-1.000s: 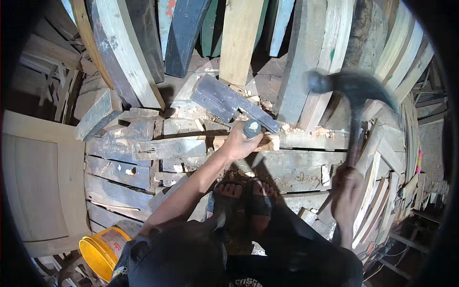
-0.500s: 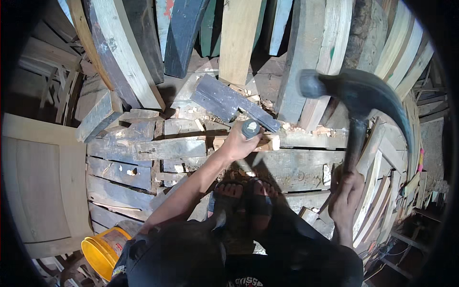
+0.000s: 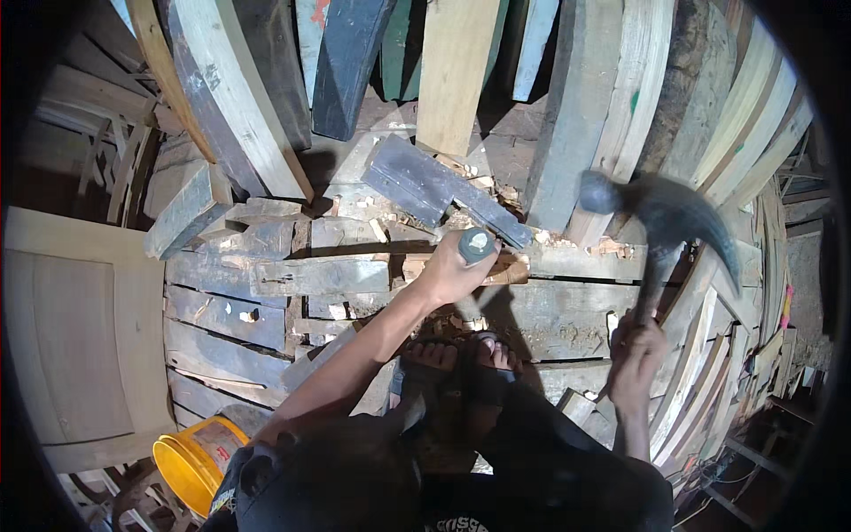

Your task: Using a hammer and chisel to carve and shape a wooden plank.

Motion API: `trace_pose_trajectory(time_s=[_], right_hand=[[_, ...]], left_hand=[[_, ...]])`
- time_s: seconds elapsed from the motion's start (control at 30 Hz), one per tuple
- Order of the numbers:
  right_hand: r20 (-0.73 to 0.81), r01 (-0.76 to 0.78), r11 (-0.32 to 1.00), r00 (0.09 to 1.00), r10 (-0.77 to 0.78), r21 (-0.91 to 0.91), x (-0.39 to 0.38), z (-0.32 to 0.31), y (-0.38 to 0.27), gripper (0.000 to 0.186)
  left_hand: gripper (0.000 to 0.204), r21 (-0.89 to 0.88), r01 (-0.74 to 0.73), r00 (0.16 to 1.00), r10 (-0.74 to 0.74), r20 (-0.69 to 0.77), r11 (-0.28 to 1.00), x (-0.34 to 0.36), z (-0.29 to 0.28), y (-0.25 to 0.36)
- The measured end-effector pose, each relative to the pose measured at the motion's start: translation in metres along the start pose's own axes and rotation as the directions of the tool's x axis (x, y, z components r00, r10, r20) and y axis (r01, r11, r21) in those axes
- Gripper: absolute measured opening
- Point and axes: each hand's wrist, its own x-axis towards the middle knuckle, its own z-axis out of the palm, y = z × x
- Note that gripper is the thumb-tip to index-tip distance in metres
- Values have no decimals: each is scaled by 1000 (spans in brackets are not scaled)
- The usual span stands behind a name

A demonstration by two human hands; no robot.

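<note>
My left hand (image 3: 446,273) is closed around the dark handle of a chisel (image 3: 477,246), which stands upright with its worn end facing up. The chisel's blade is hidden below the fist. Beneath it lies a reddish-brown wood piece (image 3: 507,269) with a pale cut end. On the right, my right hand (image 3: 636,353) grips a claw hammer (image 3: 667,213) by its handle, the blurred head raised and apart from the chisel. Just beyond my left hand rests a grey notched board (image 3: 412,182) among wood chips.
Long timbers (image 3: 456,80) stand in a row at the far side. Planks with gaps (image 3: 567,315) make up the surface around my sandalled feet (image 3: 461,355). A yellow bucket (image 3: 191,465) sits at lower left, near a panelled wooden door (image 3: 80,337). Stacked boards (image 3: 700,372) lie right.
The hammer head has come down and slightly away from me, toward the chisel's height. My left hand keeps its hold on the chisel. The whole view has shifted slightly.
</note>
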Motion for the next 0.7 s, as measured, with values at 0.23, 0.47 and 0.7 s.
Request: trace_pose_trajectory(time_s=[0.23, 0.47, 0.7], right_hand=[[155, -65, 973, 983, 101, -223, 11, 11, 12, 50], [6, -406, 912, 914, 407, -53, -22, 16, 98, 55], [57, -539, 747, 795, 603, -390, -72, -5, 195, 65]], left_hand=[[16, -36, -63, 998, 62, -30, 997, -3, 2, -6], [57, 218, -121, 993, 117, 29, 968, -13, -21, -2], [94, 557, -193, 981, 175, 86, 808, -35, -97, 10]])
